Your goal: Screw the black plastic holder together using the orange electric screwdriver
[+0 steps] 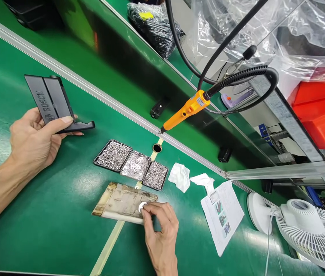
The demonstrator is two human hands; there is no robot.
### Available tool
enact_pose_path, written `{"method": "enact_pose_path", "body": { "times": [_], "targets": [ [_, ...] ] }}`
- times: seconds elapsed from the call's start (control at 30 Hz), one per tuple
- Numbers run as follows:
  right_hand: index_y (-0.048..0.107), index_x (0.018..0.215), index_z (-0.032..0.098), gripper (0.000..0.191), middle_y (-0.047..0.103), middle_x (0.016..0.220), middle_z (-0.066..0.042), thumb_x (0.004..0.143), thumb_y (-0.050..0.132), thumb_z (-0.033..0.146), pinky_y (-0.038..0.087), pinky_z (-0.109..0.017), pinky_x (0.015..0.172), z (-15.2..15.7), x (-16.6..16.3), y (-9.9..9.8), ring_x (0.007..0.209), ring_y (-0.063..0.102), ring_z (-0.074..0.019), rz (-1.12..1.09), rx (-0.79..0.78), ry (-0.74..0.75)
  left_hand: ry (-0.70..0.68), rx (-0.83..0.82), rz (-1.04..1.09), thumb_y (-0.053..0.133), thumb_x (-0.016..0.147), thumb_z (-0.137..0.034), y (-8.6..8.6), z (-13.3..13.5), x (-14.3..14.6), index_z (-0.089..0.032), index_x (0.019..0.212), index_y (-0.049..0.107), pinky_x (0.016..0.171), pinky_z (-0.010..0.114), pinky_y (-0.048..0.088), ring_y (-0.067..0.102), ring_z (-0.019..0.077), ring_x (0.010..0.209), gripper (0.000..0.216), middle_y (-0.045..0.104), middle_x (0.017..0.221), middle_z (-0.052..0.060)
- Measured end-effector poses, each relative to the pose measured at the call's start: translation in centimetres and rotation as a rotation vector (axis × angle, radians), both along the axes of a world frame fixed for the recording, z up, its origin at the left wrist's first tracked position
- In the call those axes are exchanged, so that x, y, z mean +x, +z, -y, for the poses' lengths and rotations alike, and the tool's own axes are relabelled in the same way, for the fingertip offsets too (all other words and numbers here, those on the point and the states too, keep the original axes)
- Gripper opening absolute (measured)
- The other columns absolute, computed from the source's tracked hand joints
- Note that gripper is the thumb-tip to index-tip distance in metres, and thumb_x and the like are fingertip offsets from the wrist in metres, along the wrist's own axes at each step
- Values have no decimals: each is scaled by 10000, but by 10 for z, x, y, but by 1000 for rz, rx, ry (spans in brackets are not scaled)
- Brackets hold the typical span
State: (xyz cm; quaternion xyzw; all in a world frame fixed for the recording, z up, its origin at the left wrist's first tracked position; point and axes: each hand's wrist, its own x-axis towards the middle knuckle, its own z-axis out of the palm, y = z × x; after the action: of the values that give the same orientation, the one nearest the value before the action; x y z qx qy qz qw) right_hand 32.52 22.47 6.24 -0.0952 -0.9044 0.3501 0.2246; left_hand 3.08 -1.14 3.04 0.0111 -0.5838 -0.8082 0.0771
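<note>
My left hand [34,138] holds a dark grey plastic part marked BOSCH [52,102] up above the green bench, thumb across its lower end. My right hand [159,230] rests at the right end of a worn, stained board [119,201], with the fingertips pinching a small round white piece [142,206]. Three black trays sit just beyond the board: the left tray [113,155], the middle tray [136,165] and the right tray [155,175], each filled with several small metal fasteners or washers.
An orange electric screwdriver [185,110] hangs on black cables above the aluminium rail [122,109]. Crumpled white wipes [181,176] and a printed sheet [222,214] lie to the right. A white fan [309,230] stands at the bench's right end. Red bins [323,111] sit behind.
</note>
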Motion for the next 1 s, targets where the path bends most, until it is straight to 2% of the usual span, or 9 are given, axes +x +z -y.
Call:
{"method": "enact_pose_path", "body": {
  "times": [0.17, 0.4, 0.83, 1.0],
  "targets": [
    [719, 1026, 267, 184, 753, 997, 80, 926, 717, 112, 518, -201, 881, 0, 2, -1, 962, 692, -28, 31, -36, 5, 1, 2, 16, 985, 669, -301, -1, 1, -1, -130, 1174, 715, 647, 333, 687, 727, 261, 1039, 598, 674, 1176, 128],
    [728, 1026, 253, 168, 753, 988, 33, 928, 705, 118, 533, -213, 821, 2, 1, 1, 944, 696, -69, 41, 4, -5, -6, -7, 17, 973, 691, -281, -3, 2, -1, -144, 1226, 721, 663, 337, 691, 724, 267, 1064, 607, 672, 1207, 126],
    [714, 1081, 259, 226, 740, 1006, 39, 933, 682, 92, 543, -179, 864, 3, 3, 0, 978, 679, -43, 56, -21, 1, -15, -15, 17, 954, 727, -304, 3, -2, 3, -120, 1212, 698, 667, 324, 677, 723, 255, 1032, 578, 666, 1235, 163],
    [711, 1069, 254, 225, 740, 1017, 47, 933, 675, 79, 540, -158, 884, 3, 3, -1, 991, 677, -29, 52, -25, 0, -6, 3, 28, 975, 686, -312, 3, -2, 1, -104, 1168, 691, 645, 350, 680, 733, 266, 988, 597, 672, 1222, 168]
  ]
}}
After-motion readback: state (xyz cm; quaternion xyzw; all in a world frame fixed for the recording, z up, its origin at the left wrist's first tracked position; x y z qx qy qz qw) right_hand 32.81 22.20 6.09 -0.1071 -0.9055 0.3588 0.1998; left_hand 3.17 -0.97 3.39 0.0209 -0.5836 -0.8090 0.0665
